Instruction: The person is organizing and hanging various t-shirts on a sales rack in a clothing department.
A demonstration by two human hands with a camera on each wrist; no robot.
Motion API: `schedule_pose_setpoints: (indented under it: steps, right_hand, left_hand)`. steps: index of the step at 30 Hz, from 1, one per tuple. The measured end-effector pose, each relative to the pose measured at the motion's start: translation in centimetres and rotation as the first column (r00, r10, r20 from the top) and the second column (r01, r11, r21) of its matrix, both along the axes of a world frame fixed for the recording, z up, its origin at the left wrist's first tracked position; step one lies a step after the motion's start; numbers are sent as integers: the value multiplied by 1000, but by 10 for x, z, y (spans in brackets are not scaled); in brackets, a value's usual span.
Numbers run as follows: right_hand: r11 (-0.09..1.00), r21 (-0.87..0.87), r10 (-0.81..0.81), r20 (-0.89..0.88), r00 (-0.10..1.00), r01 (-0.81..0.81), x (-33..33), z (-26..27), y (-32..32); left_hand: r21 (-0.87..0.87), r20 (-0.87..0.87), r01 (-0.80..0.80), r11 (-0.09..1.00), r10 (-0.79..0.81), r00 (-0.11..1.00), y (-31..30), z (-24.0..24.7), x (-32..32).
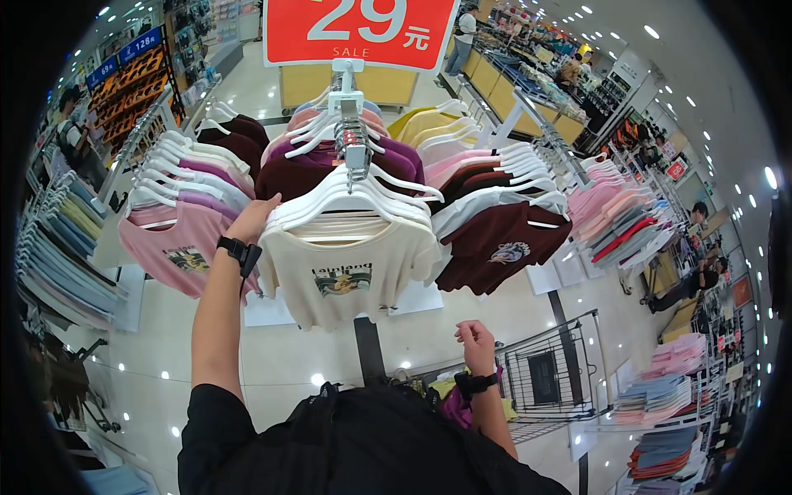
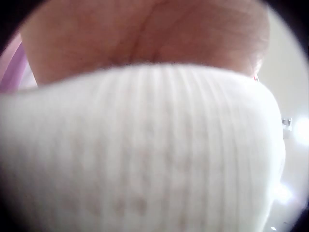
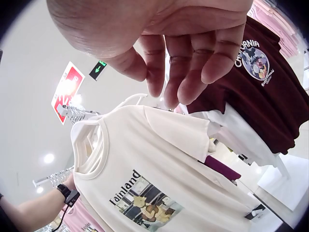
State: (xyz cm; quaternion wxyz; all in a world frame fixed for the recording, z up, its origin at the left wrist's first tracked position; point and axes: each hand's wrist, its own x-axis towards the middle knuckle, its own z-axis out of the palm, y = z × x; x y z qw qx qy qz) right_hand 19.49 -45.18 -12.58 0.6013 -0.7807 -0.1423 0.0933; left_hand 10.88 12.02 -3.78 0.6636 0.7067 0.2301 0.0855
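Note:
A cream T-shirt [image 1: 355,260] with a printed picture hangs at the front of a rack, with more light shirts on white hangers [image 1: 351,190] close behind it. My left hand [image 1: 252,223] is at its shoulder, on the left side; the fingertips reach in beside the hangers. White ribbed fabric [image 2: 145,150] fills most of the left wrist view, right against the palm, and hides the fingers. I cannot tell whether they grip it. My right hand [image 1: 476,342] hangs in the air in front of the rack, loosely curled and holding nothing. In the right wrist view its fingers [image 3: 178,67] overlap the shirts.
Pink shirts [image 1: 177,239] hang to the left, dark maroon shirts [image 1: 503,247] to the right. A red sale sign [image 1: 359,33] tops the rack. Near my right arm stands a wire shopping cart [image 1: 549,375]. Other racks and several people are farther off.

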Motion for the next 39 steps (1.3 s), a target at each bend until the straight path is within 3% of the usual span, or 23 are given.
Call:
schedule_pose_setpoints:
  steps: [2, 5, 7, 11, 13, 15, 17, 19, 21, 23, 25, 26, 27, 29, 30, 33, 35, 37, 39]
  right_hand:
    - [1000, 1, -4, -1, 1000, 4, -1, 0, 0]
    - [1000, -16, -14, -16, 1000, 14, -2, -1, -3]
    - [1000, -14, -20, -13, 1000, 19, -1, -4, -6]
    - [1000, -15, -17, -13, 1000, 17, 1, -6, -5]
    - [1000, -15, -14, -16, 1000, 14, 2, -6, -3]
    - [1000, -16, -11, -20, 1000, 11, 1, -6, 1]
    - [1000, -7, 5, -13, 1000, -5, 2, -3, 5]
    - [1000, -9, 8, -9, 1000, -8, 4, -5, 5]
    - [1000, -11, 7, -8, 1000, -7, 5, -6, 5]
    - [1000, -11, 0, -20, 1000, 0, 4, -7, 3]
    - [1000, 0, -3, -25, 1000, 3, 4, -10, 1]
    - [1000, 9, -5, -30, 1000, 5, 3, -11, 0]
    - [1000, 8, -3, -33, 999, 3, 2, -11, -1]
    - [1000, 3, -9, -31, 999, 9, 2, -11, -1]
    - [1000, 2, -6, -35, 999, 6, 2, -11, 0]
    - [1000, -19, -9, -40, 999, 8, 3, -13, 0]
    - [999, -40, -6, -38, 999, 4, 2, -14, 0]
    - [999, -48, -10, -46, 999, 7, 4, -23, -4]
    - [997, -61, -42, -75, 996, 38, 3, -43, -18]
  left_hand:
    - [-7, -74, -1, 1000, 1, 997, 5, -9, 2]
    - [-65, 59, 11, 998, -7, 998, 5, -15, 1]
    - [76, 263, -69, 995, 47, 964, 4, -13, -1]
    - [86, 370, -61, 994, 25, 929, -5, 15, -6]
    - [258, 463, -46, 965, -81, 883, -8, 27, -5]
    - [290, 458, -45, 956, -98, 883, -7, 32, -3]
    - [603, 198, -37, 797, -105, 974, -19, 48, -4]
    - [610, 187, -69, 789, -58, 981, -23, 50, -5]
    - [781, 5, 1, 624, -8, 1000, -9, 35, -7]
    - [794, 58, -49, 606, 4, 998, -1, 23, -12]
    - [667, -275, 161, 728, 39, 961, 1, 28, -24]
    - [571, -302, 146, 808, 41, 952, 17, 6, -27]
    - [570, -305, 147, 809, 43, 951, 17, 0, -32]
    - [394, -213, 111, 912, -27, 977, 16, -13, -47]
    - [331, -257, 76, 941, 13, 966, 13, -14, -55]
    - [427, -121, 37, 904, 16, 992, 30, -98, -82]
    - [245, -184, -21, 969, 68, 981, 5, -128, -106]
    - [530, -265, 68, 846, 89, 960, 18, -225, -138]
    - [376, -429, 24, 927, 151, 890, -15, -273, -169]
